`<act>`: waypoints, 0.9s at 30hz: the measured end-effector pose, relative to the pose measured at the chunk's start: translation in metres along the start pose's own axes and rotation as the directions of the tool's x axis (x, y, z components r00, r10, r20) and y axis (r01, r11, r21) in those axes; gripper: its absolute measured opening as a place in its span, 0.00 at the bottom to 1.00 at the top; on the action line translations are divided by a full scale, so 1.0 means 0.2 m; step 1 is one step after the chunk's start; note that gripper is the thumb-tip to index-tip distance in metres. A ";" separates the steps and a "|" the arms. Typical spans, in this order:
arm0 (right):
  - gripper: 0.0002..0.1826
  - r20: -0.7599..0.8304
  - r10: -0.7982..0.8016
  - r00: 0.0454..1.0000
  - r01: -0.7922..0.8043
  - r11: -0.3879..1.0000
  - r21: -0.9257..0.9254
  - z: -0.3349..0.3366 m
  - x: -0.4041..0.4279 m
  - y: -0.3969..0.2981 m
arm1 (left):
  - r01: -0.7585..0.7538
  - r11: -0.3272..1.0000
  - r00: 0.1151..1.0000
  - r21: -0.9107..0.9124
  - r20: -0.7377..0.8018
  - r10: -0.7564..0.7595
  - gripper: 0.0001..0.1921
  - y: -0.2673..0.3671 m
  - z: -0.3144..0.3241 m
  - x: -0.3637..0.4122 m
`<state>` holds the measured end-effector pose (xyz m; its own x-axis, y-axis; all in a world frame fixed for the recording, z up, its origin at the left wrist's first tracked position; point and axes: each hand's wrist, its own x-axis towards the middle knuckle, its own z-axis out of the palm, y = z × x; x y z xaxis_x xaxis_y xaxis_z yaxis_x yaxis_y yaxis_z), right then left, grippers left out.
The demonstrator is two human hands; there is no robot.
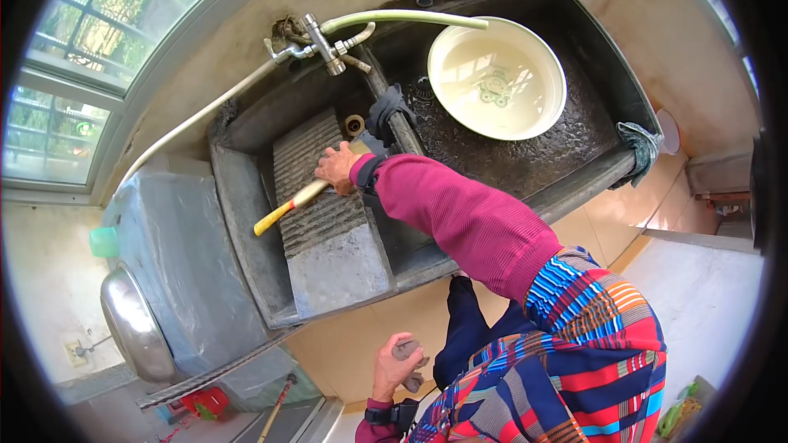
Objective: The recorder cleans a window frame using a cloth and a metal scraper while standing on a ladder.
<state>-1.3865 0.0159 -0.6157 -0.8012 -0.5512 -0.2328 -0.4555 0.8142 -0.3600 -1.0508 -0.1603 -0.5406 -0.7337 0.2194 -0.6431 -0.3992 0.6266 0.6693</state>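
My right hand reaches over the ridged stone washboard in the left basin, its fingers curled around a pale long-handled tool with a yellow grip end. The tool lies slanted across the ridges; the hand partly hides it, and its kind cannot be told. Lower in the view, my left hand holds a small bunched grey-brown cloth in front of my body, away from the sink. A dark cloth hangs over the divider between the basins, near my right wrist.
In the right basin stands a cream enamel-like bowl of water under a green hose from the metal tap. A wet cloth drapes the right rim. Left of the sink are a plastic-covered surface and a metal basin.
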 end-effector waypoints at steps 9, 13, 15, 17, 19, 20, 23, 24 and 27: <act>0.09 -0.167 -0.197 0.966 0.209 0.976 0.056 -0.13 -0.10 0.23 | -0.084 0.996 0.996 0.025 -0.029 0.085 0.18 0.06 -0.02 0.01; 0.10 -0.254 -0.107 0.961 0.195 0.915 0.353 0.18 -0.27 0.05 | -0.114 0.993 0.991 -0.010 0.068 0.115 0.17 0.14 0.00 0.11; 0.10 -0.427 -0.143 0.893 0.244 0.950 0.192 0.31 -0.26 0.10 | -0.181 0.983 0.980 -0.008 0.082 0.181 0.17 0.17 0.00 0.14; 0.10 -0.351 0.191 0.917 0.020 0.856 0.517 0.27 -0.27 -0.04 | -0.166 0.986 0.985 0.018 0.045 0.165 0.17 0.10 -0.04 0.12; 0.12 -0.069 -0.309 0.949 0.238 0.840 -0.488 0.14 -0.34 -0.01 | -0.090 0.991 0.996 -0.100 0.009 0.091 0.17 0.09 -0.07 0.12; 0.14 -0.224 -0.340 0.913 0.267 0.915 -0.301 0.24 -0.33 0.05 | -0.131 0.990 0.991 -0.044 -0.002 0.131 0.16 0.10 -0.08 0.12; 0.13 -0.531 -0.046 0.846 0.323 0.837 0.442 0.31 -0.38 -0.06 | -0.112 0.993 0.992 -0.044 -0.058 0.109 0.16 0.11 -0.08 0.13; 0.11 -0.447 -0.052 0.893 0.256 0.877 0.408 0.29 -0.38 -0.07 | -0.120 0.992 0.991 -0.036 -0.062 0.118 0.16 0.11 -0.08 0.14; 0.09 -0.329 0.012 0.944 0.178 0.822 0.541 0.07 -0.47 -0.08 | -0.152 0.987 0.988 -0.057 -0.041 0.150 0.16 0.11 -0.06 0.15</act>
<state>-1.2976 0.0529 -0.6015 -0.8896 -0.4507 0.0733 -0.3072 0.4719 -0.8264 -1.0883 -0.1502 -0.5409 -0.8069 0.2802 -0.5199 -0.3136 0.5427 0.7792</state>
